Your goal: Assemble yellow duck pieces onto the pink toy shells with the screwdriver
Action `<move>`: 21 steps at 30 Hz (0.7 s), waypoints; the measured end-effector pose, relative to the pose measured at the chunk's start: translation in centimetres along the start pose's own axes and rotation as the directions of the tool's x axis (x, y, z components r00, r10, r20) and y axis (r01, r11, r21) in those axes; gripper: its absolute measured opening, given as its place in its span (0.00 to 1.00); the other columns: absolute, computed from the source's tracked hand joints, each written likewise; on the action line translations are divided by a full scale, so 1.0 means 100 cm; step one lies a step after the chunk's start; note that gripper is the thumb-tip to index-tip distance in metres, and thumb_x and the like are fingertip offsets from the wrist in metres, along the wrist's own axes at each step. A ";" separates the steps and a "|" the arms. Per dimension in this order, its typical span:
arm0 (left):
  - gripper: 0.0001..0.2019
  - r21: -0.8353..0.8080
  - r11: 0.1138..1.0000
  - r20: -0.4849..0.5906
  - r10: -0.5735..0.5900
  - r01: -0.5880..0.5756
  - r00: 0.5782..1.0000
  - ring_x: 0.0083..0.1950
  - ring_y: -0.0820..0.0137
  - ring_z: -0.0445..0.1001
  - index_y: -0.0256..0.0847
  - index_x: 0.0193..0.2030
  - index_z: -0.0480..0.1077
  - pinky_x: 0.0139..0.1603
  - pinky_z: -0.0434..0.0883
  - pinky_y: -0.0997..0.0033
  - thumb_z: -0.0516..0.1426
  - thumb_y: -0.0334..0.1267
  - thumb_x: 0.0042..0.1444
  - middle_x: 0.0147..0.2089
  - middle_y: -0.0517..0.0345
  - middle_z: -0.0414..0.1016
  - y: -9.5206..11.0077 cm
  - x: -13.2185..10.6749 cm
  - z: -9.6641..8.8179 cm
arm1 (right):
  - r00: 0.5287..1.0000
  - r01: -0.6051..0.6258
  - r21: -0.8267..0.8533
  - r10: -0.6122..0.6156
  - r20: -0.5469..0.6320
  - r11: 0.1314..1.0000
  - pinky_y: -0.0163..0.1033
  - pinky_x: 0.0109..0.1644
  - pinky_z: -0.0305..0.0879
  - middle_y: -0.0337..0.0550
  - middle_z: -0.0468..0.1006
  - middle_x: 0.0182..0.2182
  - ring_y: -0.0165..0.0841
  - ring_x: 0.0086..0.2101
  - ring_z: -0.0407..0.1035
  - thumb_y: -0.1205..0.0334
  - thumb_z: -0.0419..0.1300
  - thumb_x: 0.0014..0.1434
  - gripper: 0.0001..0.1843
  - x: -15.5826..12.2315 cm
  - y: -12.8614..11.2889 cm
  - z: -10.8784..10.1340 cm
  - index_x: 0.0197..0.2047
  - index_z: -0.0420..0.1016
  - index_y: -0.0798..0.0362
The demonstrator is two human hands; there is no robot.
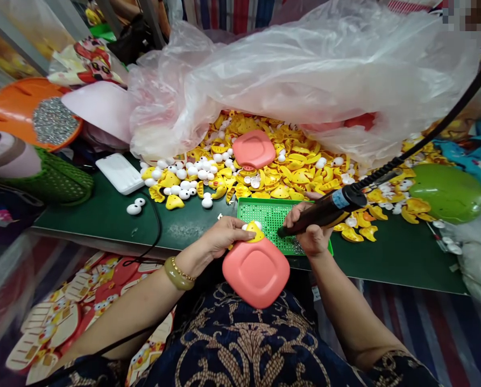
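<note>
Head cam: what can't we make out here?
All in the head view:
Far side of the coral rounded-square plastic piece: faces away.
Part of the small yellow plastic piece: covered by the left hand.
Any lettering on the pale-blue label of the black cylindrical tool in the right hand: too small.
Far end of the tool's black cord: cut off by the right edge.
Red shape under translucent plastic sheeting: blurred by its folds.
</note>
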State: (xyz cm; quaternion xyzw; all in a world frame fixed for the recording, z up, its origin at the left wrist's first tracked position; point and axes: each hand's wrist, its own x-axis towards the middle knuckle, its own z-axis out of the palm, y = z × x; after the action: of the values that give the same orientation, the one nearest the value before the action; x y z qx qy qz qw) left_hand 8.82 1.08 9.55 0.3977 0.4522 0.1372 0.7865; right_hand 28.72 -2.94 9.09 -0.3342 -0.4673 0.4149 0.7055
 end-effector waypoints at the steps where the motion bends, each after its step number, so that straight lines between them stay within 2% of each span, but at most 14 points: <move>1: 0.13 -0.004 1.000 0.002 -0.002 0.002 1.000 0.20 0.79 0.61 0.30 0.29 0.74 0.22 0.56 0.77 0.66 0.38 0.38 0.22 0.58 0.70 0.000 0.000 0.000 | 1.000 0.003 -0.018 -0.003 0.000 1.000 0.37 0.25 0.65 0.32 0.67 0.25 0.27 0.21 0.63 0.43 0.66 0.47 0.30 0.000 0.000 0.001 0.50 0.62 0.44; 7: 0.14 -0.022 1.000 0.022 -0.001 0.001 1.000 0.21 0.78 0.62 0.31 0.29 0.74 0.22 0.57 0.77 0.67 0.39 0.37 0.23 0.57 0.71 -0.002 -0.001 -0.001 | 1.000 -0.025 -0.115 0.026 0.007 0.993 0.37 0.23 0.64 0.32 0.65 0.24 0.28 0.20 0.62 0.38 0.64 0.45 0.34 -0.002 -0.002 0.003 0.50 0.62 0.44; 12: 0.13 -0.036 0.999 0.028 -0.003 0.004 1.000 0.22 0.77 0.64 0.32 0.28 0.74 0.22 0.57 0.77 0.68 0.39 0.36 0.23 0.57 0.71 -0.004 -0.001 -0.002 | 1.000 0.006 -0.084 -0.006 0.000 0.996 0.37 0.24 0.64 0.32 0.66 0.24 0.28 0.21 0.62 0.39 0.65 0.44 0.33 -0.003 -0.002 0.003 0.50 0.62 0.44; 16: 0.13 -0.033 0.999 0.027 0.004 -0.003 1.000 0.20 0.79 0.60 0.31 0.27 0.73 0.20 0.54 0.77 0.67 0.38 0.37 0.22 0.58 0.70 -0.004 0.000 -0.002 | 1.000 0.008 -0.091 -0.007 0.010 0.996 0.36 0.24 0.63 0.32 0.67 0.25 0.28 0.20 0.62 0.42 0.65 0.46 0.31 -0.004 0.001 0.004 0.51 0.62 0.44; 21: 0.12 -0.032 0.999 0.013 0.001 -0.001 1.000 0.18 0.80 0.59 0.32 0.25 0.72 0.19 0.52 0.78 0.66 0.39 0.39 0.20 0.61 0.67 -0.002 -0.001 0.000 | 1.000 -0.003 -0.149 0.006 0.021 0.989 0.37 0.23 0.63 0.32 0.64 0.24 0.28 0.20 0.61 0.39 0.63 0.46 0.35 -0.001 -0.004 0.006 0.53 0.61 0.44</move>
State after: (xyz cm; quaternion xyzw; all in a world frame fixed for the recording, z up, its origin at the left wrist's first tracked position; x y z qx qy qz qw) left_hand 8.70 0.92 9.51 0.3860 0.4446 0.1424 0.7956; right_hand 28.19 -3.10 9.58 -0.3825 -0.5037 0.3840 0.6727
